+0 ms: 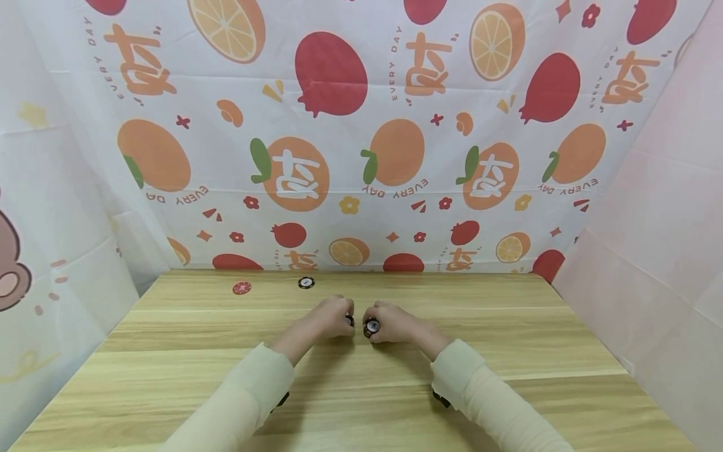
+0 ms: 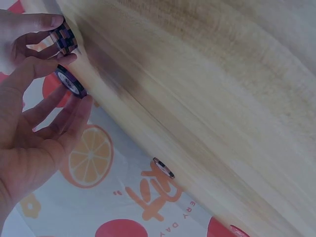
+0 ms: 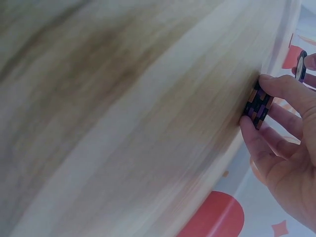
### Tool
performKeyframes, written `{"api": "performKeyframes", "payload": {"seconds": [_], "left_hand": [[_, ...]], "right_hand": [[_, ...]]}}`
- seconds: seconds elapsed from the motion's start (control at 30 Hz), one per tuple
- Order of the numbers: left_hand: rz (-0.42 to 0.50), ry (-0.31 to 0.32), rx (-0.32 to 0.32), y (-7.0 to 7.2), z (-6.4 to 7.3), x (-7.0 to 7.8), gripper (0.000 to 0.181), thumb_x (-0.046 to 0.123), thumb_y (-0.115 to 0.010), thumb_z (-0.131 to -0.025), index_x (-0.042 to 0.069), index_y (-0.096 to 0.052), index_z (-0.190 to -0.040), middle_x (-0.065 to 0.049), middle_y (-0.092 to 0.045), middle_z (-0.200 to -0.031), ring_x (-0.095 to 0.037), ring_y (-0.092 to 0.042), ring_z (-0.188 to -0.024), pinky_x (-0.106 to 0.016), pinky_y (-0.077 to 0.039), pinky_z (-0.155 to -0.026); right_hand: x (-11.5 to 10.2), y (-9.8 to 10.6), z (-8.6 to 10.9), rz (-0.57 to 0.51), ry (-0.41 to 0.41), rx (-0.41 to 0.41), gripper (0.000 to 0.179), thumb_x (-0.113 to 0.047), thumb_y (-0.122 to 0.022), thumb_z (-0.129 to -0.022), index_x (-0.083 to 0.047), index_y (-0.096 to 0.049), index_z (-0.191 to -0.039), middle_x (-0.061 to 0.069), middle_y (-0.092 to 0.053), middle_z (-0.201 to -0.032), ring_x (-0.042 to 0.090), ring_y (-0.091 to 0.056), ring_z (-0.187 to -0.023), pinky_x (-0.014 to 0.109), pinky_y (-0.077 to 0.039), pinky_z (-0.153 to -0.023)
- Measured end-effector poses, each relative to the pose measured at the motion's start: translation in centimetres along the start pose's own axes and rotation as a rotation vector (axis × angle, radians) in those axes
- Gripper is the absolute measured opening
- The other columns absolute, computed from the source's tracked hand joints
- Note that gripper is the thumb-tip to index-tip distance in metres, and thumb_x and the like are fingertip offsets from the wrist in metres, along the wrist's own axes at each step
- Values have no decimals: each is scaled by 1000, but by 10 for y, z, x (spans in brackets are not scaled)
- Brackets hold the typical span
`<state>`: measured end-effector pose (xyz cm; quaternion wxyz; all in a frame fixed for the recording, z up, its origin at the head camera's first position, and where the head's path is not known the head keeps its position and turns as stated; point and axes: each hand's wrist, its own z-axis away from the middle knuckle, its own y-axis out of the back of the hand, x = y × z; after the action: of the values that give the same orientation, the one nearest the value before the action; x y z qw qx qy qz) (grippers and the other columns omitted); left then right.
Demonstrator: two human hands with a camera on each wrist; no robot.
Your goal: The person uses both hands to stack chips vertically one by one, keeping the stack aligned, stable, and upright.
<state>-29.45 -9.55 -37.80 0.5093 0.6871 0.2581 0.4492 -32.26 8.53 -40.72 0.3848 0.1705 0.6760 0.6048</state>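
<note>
Near the middle of the table (image 1: 361, 402), my left hand (image 1: 336, 316) pinches a black-edged poker chip (image 2: 71, 81) with a pale face between thumb and fingertips. Just to its right, my right hand (image 1: 390, 322) grips a short stack of poker chips (image 3: 257, 106); their black edges carry orange and purple blocks. A small gap separates the two hands, and the stack is tilted. Toward the back edge lie a flat black poker chip (image 1: 306, 282) with a white centre and, farther left, a red poker chip (image 1: 242, 287). Neither is touched by a hand.
A white curtain (image 1: 350, 157) printed with fruit hangs behind the table's back edge. Further pale curtains stand at the left (image 1: 62, 188) and right (image 1: 666, 251). A dark strap (image 1: 440, 398) shows under the right sleeve.
</note>
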Motion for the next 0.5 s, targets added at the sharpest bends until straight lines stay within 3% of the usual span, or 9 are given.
{"api": "performKeyframes", "payload": {"seconds": [0.27,0.5], "left_hand": [[1,-16,10,-8,-7,3,18,7,-72,-68,3,-59,-78,-4,-51,-76,-17,-47,-69,-32,-44,-63],[3,-35,35,-15,-13,10,17,8,-73,-69,4,-57,-73,-4,-50,-71,-18,-47,-67,-32,-43,-61]], "right_hand": [[2,0,0,-17,18,18,34,-13,-74,-76,-8,-61,-107,1,-53,-94,12,-53,-85,25,-45,-76],[8,1,3,-108,41,29,37,-13,-74,-76,-2,-60,-109,5,-56,-97,16,-54,-87,25,-45,-75]]}}
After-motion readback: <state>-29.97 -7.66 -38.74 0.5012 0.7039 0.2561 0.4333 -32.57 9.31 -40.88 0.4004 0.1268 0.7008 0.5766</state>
